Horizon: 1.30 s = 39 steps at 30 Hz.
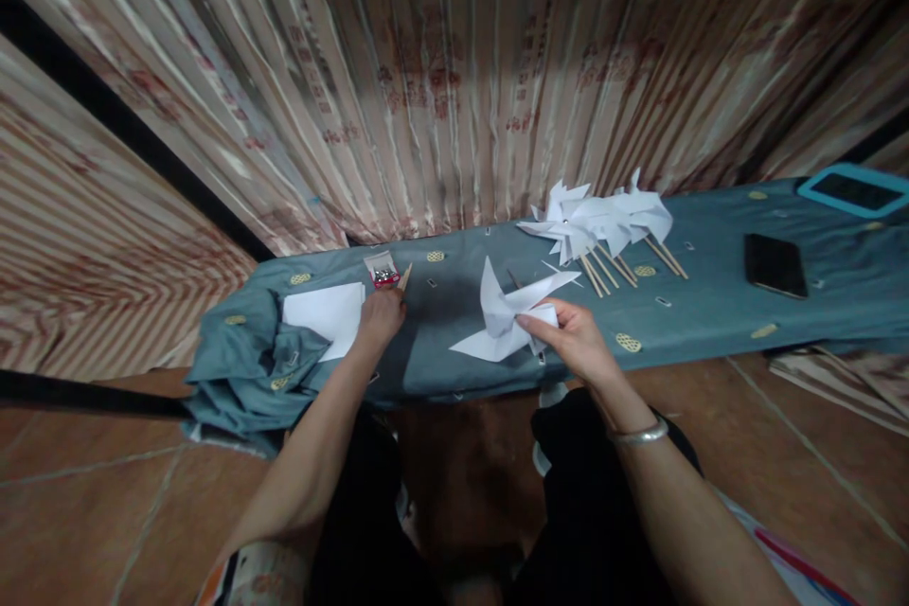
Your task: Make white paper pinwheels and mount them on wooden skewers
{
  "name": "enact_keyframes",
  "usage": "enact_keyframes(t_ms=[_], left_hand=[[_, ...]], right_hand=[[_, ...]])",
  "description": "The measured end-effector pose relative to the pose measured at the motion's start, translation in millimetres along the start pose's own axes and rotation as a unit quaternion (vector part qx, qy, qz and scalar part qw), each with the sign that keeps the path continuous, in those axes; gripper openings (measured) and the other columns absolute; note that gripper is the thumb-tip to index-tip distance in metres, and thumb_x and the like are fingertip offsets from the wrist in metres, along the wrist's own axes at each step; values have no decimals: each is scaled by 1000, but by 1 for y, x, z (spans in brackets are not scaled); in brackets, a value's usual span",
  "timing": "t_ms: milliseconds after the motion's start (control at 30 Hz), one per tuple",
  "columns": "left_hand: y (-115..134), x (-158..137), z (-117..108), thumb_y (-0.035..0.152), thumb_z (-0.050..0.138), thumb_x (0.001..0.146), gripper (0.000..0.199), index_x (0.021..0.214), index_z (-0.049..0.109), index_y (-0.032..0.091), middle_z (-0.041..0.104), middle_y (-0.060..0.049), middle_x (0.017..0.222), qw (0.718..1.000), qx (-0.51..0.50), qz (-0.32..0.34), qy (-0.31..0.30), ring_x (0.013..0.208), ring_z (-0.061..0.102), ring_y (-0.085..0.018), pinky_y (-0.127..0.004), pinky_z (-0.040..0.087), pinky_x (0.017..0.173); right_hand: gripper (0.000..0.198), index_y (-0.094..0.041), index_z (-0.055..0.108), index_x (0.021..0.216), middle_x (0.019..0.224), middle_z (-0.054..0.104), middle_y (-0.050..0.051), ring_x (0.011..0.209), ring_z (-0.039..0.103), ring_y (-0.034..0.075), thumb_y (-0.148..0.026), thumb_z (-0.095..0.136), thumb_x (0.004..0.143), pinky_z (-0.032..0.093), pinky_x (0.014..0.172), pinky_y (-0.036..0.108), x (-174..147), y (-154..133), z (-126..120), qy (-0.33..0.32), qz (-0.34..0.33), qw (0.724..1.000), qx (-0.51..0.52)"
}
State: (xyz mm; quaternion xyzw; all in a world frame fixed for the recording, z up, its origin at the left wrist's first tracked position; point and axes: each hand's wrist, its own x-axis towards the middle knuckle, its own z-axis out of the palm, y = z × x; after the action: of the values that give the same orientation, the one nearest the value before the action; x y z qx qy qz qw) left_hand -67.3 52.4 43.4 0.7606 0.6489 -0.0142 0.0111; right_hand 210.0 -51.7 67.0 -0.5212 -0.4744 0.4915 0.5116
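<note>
Right hand [577, 338] is pinching one white paper pinwheel [501, 318]; left hand [382, 316], grip unclear, is touching thin wooden sticks [405, 276] beside one red-white cardboard box [386, 282].

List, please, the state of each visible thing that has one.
Right hand: pinching paper pinwheel
Paper pinwheel: folded, held
Left hand: at wooden sticks, grip unclear
Small box: open
Pinwheel pile: overlapping
White paper: flat, partly covered
Cloth: spread, left end bunched
Dark rectangular object: lying flat
Blue-framed panel: lying flat
Curtain: hanging
</note>
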Motion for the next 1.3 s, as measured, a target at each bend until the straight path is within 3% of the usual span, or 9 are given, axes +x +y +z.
enact_keyframes(t_ms=[467, 633, 733, 867, 933, 1000, 1100, 1300], left_hand=[[-3, -5, -1, 17, 50, 84, 28, 101, 72, 12, 71, -19, 106, 998, -53, -14, -16, 104, 67, -32, -39, 51, 88], [3, -5, -4, 11, 56, 78, 26, 97, 73, 14, 74, -15, 99, 991, -126, -33, -1, 102, 68, -31, -40, 51, 89], [17, -14, -3, 14, 57, 78, 22, 92, 74, 17, 75, -9, 95, 978, -209, -4, 12, 95, 69, -25, -34, 52, 87], [42, -35, -2, 24, 52, 83, 27, 100, 71, 15, 74, -7, 96, 936, -346, 56, 28, 85, 70, -17, -25, 54, 75], [51, -44, -3, 30, 59, 78, 26, 92, 72, 12, 73, -7, 86, 836, -542, 73, 32, 75, 68, -18, -26, 54, 68], [58, -51, -7, 31, 63, 75, 24, 88, 72, 13, 69, -5, 82, 778, -621, 94, 19, 67, 64, -16, -25, 51, 62], [63, -57, -14, 30, 64, 76, 17, 76, 70, 15, 65, -3, 76, 754, -645, 124, 16, 62, 59, -13, -22, 46, 57], [65, -69, -22, 25, 63, 77, 12, 69, 64, 16, 60, -1, 72, 748, -648, 142, -27, 59, 52, -10, -20, 41, 54]], right_hand=[[38, -18, 74, 81, 75, 75, 5, 63, 64, 18, -49, 82, 61, 50, 62, 29, 0, -2, 8, -20, 7, 1000, -7], [34, -17, 74, 83, 73, 74, 4, 63, 64, 18, -46, 79, 65, 50, 62, 29, 0, 1, 9, -21, -5, 999, -33], [29, -18, 75, 85, 75, 74, 3, 63, 63, 18, -43, 75, 70, 49, 61, 29, -5, -1, 10, -12, -39, 997, -70], [15, -20, 74, 89, 77, 74, 1, 68, 65, 18, -31, 67, 81, 51, 64, 29, -17, -11, 11, -4, -132, 979, -159], [11, -21, 73, 91, 88, 75, 3, 81, 68, 20, -24, 64, 84, 53, 75, 31, -21, -15, 11, 12, -202, 958, -203], [12, -21, 71, 94, 98, 75, 5, 92, 69, 21, -20, 62, 87, 53, 85, 33, -21, -17, 10, 21, -262, 936, -234], [11, -22, 69, 95, 101, 74, 6, 96, 70, 20, -18, 59, 90, 54, 87, 34, -21, -21, 6, 35, -320, 913, -249], [18, -21, 64, 102, 101, 73, 9, 95, 68, 21, -12, 56, 89, 54, 83, 38, -27, -30, 4, 101, -406, 862, -286]])
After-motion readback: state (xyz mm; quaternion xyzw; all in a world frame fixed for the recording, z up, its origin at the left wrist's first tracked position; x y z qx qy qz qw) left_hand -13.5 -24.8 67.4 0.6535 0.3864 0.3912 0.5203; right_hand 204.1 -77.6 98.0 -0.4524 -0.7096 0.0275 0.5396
